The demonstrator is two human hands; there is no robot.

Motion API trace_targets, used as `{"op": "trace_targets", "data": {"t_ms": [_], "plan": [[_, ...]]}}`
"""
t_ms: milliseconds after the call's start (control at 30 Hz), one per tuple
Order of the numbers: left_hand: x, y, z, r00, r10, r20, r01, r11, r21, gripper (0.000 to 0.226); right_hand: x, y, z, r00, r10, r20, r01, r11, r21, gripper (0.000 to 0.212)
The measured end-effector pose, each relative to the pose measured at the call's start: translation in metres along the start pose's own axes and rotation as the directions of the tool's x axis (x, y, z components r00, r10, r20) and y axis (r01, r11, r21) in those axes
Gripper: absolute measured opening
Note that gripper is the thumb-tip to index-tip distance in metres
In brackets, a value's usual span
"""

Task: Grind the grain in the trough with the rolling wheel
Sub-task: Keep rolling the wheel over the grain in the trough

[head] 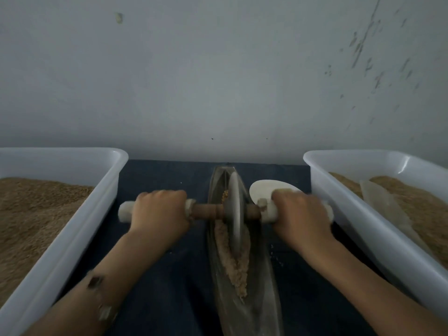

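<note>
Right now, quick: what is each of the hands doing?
Left hand: closed around the left handle of the rolling wheel.
Right hand: closed around the right handle.

A white plastic tub of brown grain [72, 214] walls off the left, and a second white plastic tub [358, 204] walls off the right. Between them runs a lane of dark blue worktop [157, 180], split lengthwise by the long grey metal trough [261, 287]. A pale oval scoop [264, 190] (flat on the cloth) fills the gap by the right tub.
</note>
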State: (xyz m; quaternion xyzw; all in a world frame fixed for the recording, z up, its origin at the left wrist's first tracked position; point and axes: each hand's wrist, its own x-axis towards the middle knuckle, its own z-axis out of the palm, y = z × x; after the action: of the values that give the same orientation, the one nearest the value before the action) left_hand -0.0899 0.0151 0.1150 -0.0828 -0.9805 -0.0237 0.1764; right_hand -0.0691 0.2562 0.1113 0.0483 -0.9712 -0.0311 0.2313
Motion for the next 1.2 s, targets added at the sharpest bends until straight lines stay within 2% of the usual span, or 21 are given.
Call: {"op": "trace_targets", "data": {"t_ms": [133, 233, 333, 467, 533, 567, 633, 700, 733, 800, 833, 867, 967, 1033, 1100, 1200], "plan": [[0.030, 0.001, 0.017, 0.990, -0.087, -0.111, 0.091, 0.995, 0.032, 0.013, 0.038, -0.005, 0.018, 0.989, -0.006, -0.149, 0.011, 1.000, 0.030, 0.024], [0.025, 0.003, 0.015, 0.989, -0.062, -0.137, 0.074, 0.993, 0.090, 0.015, 0.041, -0.003, 0.022, 0.992, -0.008, -0.126, 0.012, 0.999, 0.030, 0.020], [0.003, 0.004, 0.002, 0.991, 0.010, -0.136, 0.004, 0.995, 0.098, 0.017, 0.011, 0.002, 0.011, 0.998, -0.020, -0.060, 0.021, 1.000, 0.021, 0.012], [-0.046, 0.012, -0.019, 0.986, 0.120, -0.116, -0.110, 0.990, 0.090, 0.037, -0.033, 0.005, -0.019, 0.996, 0.000, 0.094, -0.004, 0.999, 0.042, 0.025], [-0.064, 0.009, -0.029, 0.961, 0.225, -0.161, -0.238, 0.969, -0.069, 0.051, -0.045, 0.008, -0.031, 0.969, -0.018, 0.245, 0.006, 0.999, 0.049, 0.025], [-0.069, 0.007, -0.035, 0.966, 0.235, -0.109, -0.244, 0.967, -0.073, 0.051, -0.049, 0.009, -0.033, 0.955, -0.032, 0.296, 0.018, 0.999, 0.049, 0.023], [-0.074, 0.006, -0.046, 0.975, 0.207, 0.086, -0.205, 0.978, -0.028, 0.040, -0.053, 0.011, -0.035, 0.942, -0.038, 0.334, 0.033, 0.999, 0.021, 0.034], [-0.069, 0.006, -0.041, 0.977, 0.132, 0.166, -0.137, 0.990, 0.018, 0.019, -0.052, 0.008, -0.037, 0.937, -0.036, 0.347, 0.033, 0.999, 0.012, 0.026], [-0.065, 0.006, -0.036, 0.980, 0.088, 0.181, -0.096, 0.995, 0.037, 0.017, -0.049, 0.002, -0.042, 0.940, -0.026, 0.341, 0.029, 1.000, -0.001, 0.023], [-0.054, 0.006, -0.025, 0.992, 0.052, 0.113, -0.059, 0.996, 0.060, 0.027, -0.037, -0.004, -0.041, 0.978, -0.041, 0.204, 0.044, 0.999, -0.009, 0.041], [-0.046, 0.004, -0.016, 0.996, 0.023, 0.091, -0.027, 0.999, 0.046, 0.028, -0.031, -0.004, -0.036, 0.993, -0.056, 0.102, 0.052, 0.998, 0.046, 0.047], [-0.035, 0.002, -0.008, 0.998, -0.023, 0.059, 0.022, 1.000, 0.010, 0.029, -0.022, -0.004, -0.030, 0.996, -0.073, 0.041, 0.072, 0.997, 0.038, 0.049], [0.000, -0.001, 0.017, 0.995, -0.057, -0.082, 0.056, 0.998, -0.007, 0.029, 0.013, -0.002, -0.003, 0.998, -0.063, -0.002, 0.063, 0.998, -0.001, 0.025], [0.016, -0.001, 0.029, 0.986, -0.087, -0.144, 0.084, 0.996, -0.025, 0.024, 0.040, -0.002, 0.008, 0.993, -0.081, -0.081, 0.075, 0.995, -0.065, 0.012], [0.025, -0.001, 0.036, 0.977, -0.121, -0.178, 0.114, 0.992, -0.049, 0.022, 0.055, -0.005, 0.014, 0.991, -0.070, -0.111, 0.060, 0.994, -0.095, 0.013], [0.027, -0.004, 0.035, 0.986, -0.106, -0.131, 0.099, 0.993, -0.056, 0.018, 0.052, -0.006, 0.016, 0.985, -0.076, -0.157, 0.064, 0.995, -0.079, 0.015]]}}
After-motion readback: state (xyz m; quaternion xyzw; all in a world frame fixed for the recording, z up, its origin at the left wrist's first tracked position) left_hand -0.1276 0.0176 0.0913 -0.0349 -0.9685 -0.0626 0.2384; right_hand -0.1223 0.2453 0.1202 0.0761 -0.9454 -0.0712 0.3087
